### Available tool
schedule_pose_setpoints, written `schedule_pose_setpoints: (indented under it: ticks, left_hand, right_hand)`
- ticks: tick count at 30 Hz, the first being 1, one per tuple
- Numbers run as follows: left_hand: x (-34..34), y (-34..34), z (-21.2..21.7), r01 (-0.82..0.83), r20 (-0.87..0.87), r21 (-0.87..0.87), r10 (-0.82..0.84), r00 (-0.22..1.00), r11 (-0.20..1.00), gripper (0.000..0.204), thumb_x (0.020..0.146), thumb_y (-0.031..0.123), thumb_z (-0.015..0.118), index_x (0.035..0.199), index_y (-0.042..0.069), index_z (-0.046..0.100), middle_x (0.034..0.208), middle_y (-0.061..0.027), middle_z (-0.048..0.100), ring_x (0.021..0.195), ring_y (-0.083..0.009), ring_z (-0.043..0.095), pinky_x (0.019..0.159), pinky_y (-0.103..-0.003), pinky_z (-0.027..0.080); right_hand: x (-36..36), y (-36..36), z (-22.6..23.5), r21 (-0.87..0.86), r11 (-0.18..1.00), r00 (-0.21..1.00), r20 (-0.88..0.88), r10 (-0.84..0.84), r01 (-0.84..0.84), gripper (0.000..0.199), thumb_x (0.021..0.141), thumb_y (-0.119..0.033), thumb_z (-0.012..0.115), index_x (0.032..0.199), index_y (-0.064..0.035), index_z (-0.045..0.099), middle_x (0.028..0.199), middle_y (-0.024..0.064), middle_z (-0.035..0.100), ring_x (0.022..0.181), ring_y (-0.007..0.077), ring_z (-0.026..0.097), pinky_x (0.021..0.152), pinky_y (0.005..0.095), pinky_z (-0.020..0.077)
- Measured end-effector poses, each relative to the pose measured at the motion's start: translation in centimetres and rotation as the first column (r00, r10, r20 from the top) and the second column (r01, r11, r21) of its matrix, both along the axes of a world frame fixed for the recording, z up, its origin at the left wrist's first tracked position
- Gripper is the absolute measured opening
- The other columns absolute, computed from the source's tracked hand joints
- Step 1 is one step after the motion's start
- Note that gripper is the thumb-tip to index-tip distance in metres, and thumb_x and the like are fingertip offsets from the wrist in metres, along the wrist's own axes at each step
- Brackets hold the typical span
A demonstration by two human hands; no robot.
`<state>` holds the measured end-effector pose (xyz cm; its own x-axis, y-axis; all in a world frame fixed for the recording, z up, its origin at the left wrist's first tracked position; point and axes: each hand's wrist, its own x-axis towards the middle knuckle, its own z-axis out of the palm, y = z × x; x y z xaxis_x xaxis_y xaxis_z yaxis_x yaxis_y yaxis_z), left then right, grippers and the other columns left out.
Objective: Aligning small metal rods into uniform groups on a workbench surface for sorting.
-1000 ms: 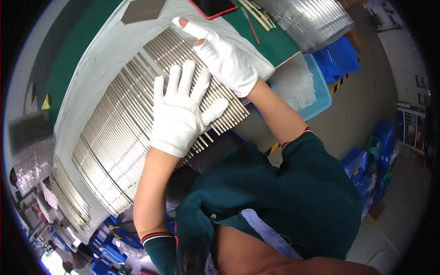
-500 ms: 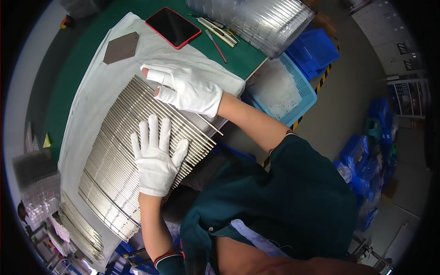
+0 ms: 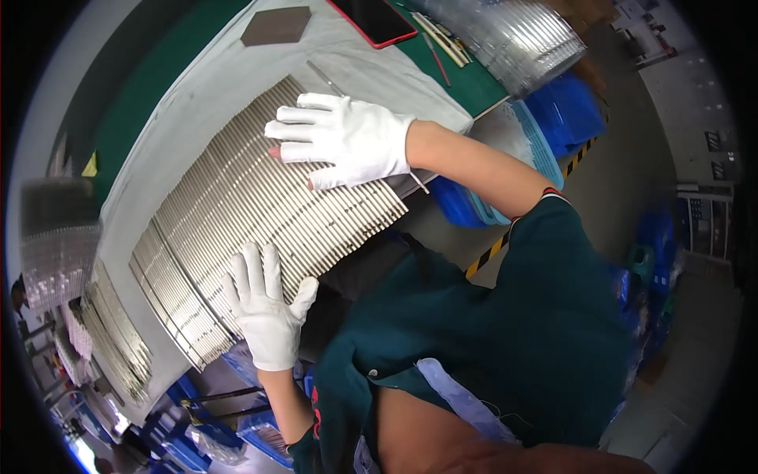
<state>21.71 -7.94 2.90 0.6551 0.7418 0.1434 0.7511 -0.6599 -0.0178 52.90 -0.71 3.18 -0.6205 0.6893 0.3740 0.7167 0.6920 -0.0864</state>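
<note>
A wide sheet of thin metal rods [image 3: 260, 205] laid side by side covers a grey cloth [image 3: 213, 87] on the green table. My right hand [image 3: 343, 138], in a white glove, lies flat on the far part of the rods with fingers spread, and some fingertips poke out of the glove. Also in a white glove, my left hand [image 3: 264, 304] rests flat on the near edge of the rods, fingers apart. Neither hand grips anything.
A dark hexagonal tile [image 3: 276, 25] and a red-cased phone [image 3: 373, 17] lie at the far end of the cloth. Clear ribbed trays [image 3: 509, 35] stand at the top right above blue bins [image 3: 564, 107]. More rod stacks [image 3: 118, 328] and trays [image 3: 55, 237] sit at the left.
Both hands slid along the rods: the right hand moved toward the middle of the sheet, the left hand moved down to its near edge. The view shifted.
</note>
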Motion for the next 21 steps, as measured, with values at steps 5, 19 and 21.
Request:
schedule_pose_setpoints:
  ticks: [5, 19, 21]
  left_hand:
    - [-0.4, -0.1, -0.5, -0.053, 0.052, 0.060, 0.050, 0.997, 0.997, 0.086, 0.084, 0.069, 0.061, 0.144, 0.009, 0.051, 0.145, -0.0163, 0.054, 0.134, -0.0386, 0.048, 0.113, -0.054, 0.033]
    - [-0.4, -0.3, -0.7, -0.076, 0.056, 0.052, 0.073, 0.996, 0.996, 0.086, 0.084, 0.070, 0.060, 0.144, 0.010, 0.053, 0.146, -0.0144, 0.054, 0.134, -0.0376, 0.049, 0.112, -0.055, 0.034]
    - [-0.3, -0.3, -0.6, -0.075, 0.053, 0.048, 0.072, 0.996, 0.996, 0.085, 0.084, 0.070, 0.060, 0.144, 0.009, 0.053, 0.146, -0.0147, 0.054, 0.135, -0.0381, 0.048, 0.112, -0.055, 0.034]
  right_hand:
    - [-1.9, 0.8, -0.9, -0.072, 0.996, 0.994, 0.092, 0.063, -0.056, 0.058, 0.094, -0.048, 0.061, 0.137, -0.0093, 0.059, 0.156, 0.0143, 0.045, 0.146, 0.0308, 0.040, 0.122, 0.0457, 0.0282]
    - [3.4, 1.2, -1.2, 0.052, 0.992, 0.954, 0.272, -0.126, 0.116, 0.061, 0.101, -0.050, 0.046, 0.148, -0.0107, 0.049, 0.158, 0.0137, 0.042, 0.148, 0.0294, 0.035, 0.122, 0.0481, 0.0246]
    - [2.9, 0.9, -1.2, 0.035, 0.996, 0.971, 0.219, -0.091, 0.086, 0.060, 0.101, -0.049, 0.047, 0.147, -0.0103, 0.051, 0.157, 0.0145, 0.044, 0.148, 0.0314, 0.037, 0.121, 0.0498, 0.0255]
